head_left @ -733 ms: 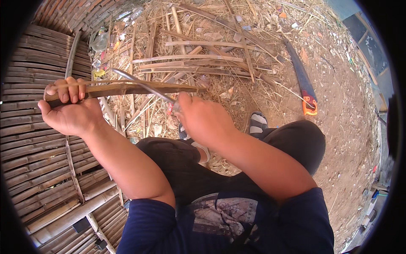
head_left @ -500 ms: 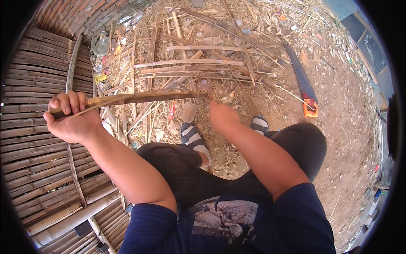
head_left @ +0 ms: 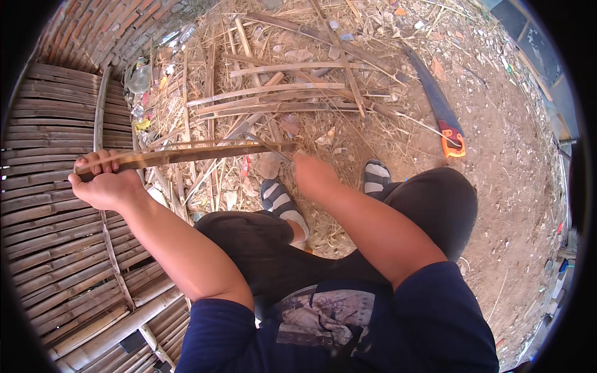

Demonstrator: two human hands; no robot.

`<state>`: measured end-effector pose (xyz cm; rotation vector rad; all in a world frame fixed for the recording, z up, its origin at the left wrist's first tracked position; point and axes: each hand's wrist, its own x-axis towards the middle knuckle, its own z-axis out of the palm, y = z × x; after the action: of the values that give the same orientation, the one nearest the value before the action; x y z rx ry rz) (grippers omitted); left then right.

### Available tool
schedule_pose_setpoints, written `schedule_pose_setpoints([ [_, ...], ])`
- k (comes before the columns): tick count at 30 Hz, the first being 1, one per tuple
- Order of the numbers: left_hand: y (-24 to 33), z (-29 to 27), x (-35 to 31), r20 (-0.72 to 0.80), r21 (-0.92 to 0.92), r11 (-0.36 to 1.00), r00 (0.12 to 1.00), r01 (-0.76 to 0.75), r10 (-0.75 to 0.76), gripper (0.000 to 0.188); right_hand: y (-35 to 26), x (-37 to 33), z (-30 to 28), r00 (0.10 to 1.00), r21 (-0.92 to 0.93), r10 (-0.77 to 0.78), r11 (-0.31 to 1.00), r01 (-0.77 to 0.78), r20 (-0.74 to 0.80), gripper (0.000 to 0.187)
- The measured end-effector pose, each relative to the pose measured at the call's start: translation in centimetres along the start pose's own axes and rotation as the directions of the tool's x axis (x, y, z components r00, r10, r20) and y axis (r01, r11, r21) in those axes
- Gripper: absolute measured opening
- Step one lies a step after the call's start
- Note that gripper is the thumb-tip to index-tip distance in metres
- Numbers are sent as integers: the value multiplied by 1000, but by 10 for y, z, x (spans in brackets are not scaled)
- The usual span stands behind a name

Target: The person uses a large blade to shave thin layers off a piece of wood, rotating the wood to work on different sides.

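My left hand [head_left: 107, 180] is closed round the left end of a split bamboo strip [head_left: 205, 153], which lies nearly level across the view in front of my knees. Along its upper edge a thin, paler sliver looks partly lifted, though motion blurs it. My right hand [head_left: 316, 177] is a fist at the strip's right end. From it a narrow metal blade, seemingly a knife [head_left: 268, 147], points up and left across the strip. The fingers hide its handle.
Several split bamboo pieces [head_left: 273, 96] lie on straw-littered ground beyond my hands. A handsaw [head_left: 435, 96] with an orange handle rests at the right. A bamboo slat panel [head_left: 50, 186] stands along the left, below a brick wall [head_left: 106, 31]. My sandalled feet [head_left: 283, 202] are below the strip.
The view has turned slightly, shifting the ground pieces left. The blade now reaches farther left across the strip, and the sliver stands more apart. Both hands keep their grip.
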<state>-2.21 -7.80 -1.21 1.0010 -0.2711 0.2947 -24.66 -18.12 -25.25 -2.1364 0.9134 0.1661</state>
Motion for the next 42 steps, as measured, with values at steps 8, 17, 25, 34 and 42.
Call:
schedule_pose_setpoints([
  [8, 13, -20, 23, -25, -55, 998, 999, -37, 35, 34, -13, -2, -11, 1000, -84, -26, 996, 26, -6, 26],
  [17, -15, -20, 25, -32, 48, 999, 999, -25, 27, 32, 21, 14, 15, 998, -23, 24, 999, -23, 59, 38],
  [25, -9, -24, 25, -85, 64, 998, 996, -24, 29, 32, 27, 13, 28, 999, 33, -36, 999, 36, 13, 37],
  [34, -9, -30, 26, -132, 38, 999, 991, -4, 9, 33, 87, 48, 61, 990, -218, -25, 974, 55, 140, 28],
  [42, 22, -25, 16, -228, 86, 996, 972, -37, 56, 31, 33, 21, 6, 992, 15, 114, 993, -115, 55, 29],
])
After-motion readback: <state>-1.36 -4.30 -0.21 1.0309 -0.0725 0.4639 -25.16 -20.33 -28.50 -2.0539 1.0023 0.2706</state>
